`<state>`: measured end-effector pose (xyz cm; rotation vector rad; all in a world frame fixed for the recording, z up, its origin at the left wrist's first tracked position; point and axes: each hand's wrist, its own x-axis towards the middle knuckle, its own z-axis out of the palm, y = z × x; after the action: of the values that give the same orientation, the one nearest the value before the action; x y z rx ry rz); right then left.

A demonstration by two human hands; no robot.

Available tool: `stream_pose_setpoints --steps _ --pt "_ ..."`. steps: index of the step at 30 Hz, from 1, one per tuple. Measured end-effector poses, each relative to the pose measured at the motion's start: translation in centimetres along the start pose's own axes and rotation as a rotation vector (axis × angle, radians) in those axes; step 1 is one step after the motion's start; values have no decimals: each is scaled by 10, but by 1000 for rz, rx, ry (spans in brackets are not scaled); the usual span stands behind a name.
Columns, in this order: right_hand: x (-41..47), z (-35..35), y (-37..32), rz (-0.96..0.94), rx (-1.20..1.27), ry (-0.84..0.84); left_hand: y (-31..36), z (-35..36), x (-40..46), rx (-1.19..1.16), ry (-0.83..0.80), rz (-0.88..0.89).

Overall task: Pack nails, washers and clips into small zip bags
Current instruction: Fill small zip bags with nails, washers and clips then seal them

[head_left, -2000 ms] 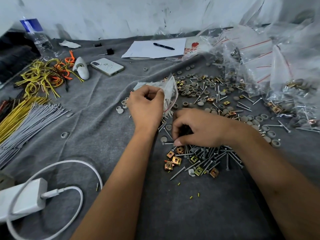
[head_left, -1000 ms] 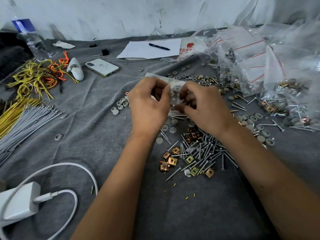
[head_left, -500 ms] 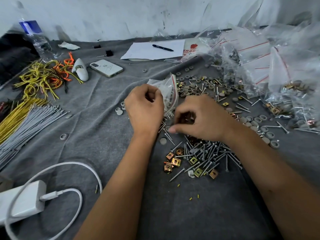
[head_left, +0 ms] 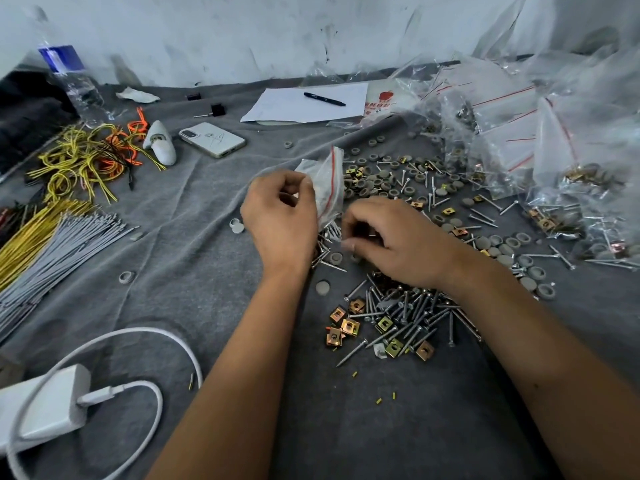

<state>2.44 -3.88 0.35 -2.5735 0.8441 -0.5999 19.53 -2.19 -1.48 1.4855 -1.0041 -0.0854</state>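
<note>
Left hand [head_left: 278,220]: fingers curled, pinching the near edge of a small zip bag [head_left: 325,181] between thumb and fingertips.
Small zip bag: clear plastic with a red seal stripe, held above the grey cloth [head_left: 194,244]; long axis runs from the hand up and away, red-striped mouth edge turned to the right, lower end towards the right hand.
Bag contents: silvery nail tips show at the lower end; the rest is hard to make out through the crumpled plastic.
Right hand [head_left: 391,242]: palm down just right of the bag, fingers curled under; whatever they pinch is hidden, so the grip cannot be told.
Nails [head_left: 412,313]: loose heap just nearer than the right hand, shafts lying in all directions; the wrist partly covers it.
Clips [head_left: 343,327]: brass-coloured squares at the heap's left and near edges.
Washers [head_left: 377,183]: grey discs scattered beyond the hands and to the right.
Filled bags [head_left: 568,157]: clear pile at far right, cut off by the frame edge.
Charger [head_left: 45,407]: white, with cable, near left, partly cut off.
</note>
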Motion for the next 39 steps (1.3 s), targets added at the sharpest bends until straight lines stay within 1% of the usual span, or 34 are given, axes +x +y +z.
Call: stream_pose_setpoints --steps 2,3,5,7,9,12,14,17,23,28,30,31,33,35,36,39 --pt "-1 -1 -2 -4 139 152 -1 0 2 -29 -3 -25" --pt "0 -2 -2 -16 152 243 -2 0 3 -41 -23 -28" --pt "0 -2 0 -10 107 395 -1 2 1 -50 -87 3" --pt "1 -4 4 35 47 477 -1 4 -2 -30 -148 66" --pt "0 -5 8 71 14 501 0 5 -4 -4 -188 125" --pt "0 -4 9 59 -19 484 0 8 -5 4 -241 187" --pt "0 -2 9 58 -49 461 1 8 -6 5 -271 206" --pt "0 -1 10 75 -31 469 2 8 -6 -6 -288 194" --pt "0 -2 11 44 -40 497 4 8 -7 -71 -247 103" --pt "2 -1 11 21 -29 531 5 6 -6 -102 -148 43" --pt "1 -1 9 1 -2 487 5 6 -5 -115 -115 21" --pt "1 -2 8 -18 15 425 5 6 -5 -120 -102 10" --pt "0 0 5 -54 13 233 4 6 -3 -149 -77 -31" --pt "0 4 2 -38 -51 32 3 7 -1 -239 -52 -126" --pt "0 6 2 -18 -78 -41 1 7 1 -291 -33 -179" --pt "1 9 1 4 -82 -144 -2 7 5 -321 14 -251"
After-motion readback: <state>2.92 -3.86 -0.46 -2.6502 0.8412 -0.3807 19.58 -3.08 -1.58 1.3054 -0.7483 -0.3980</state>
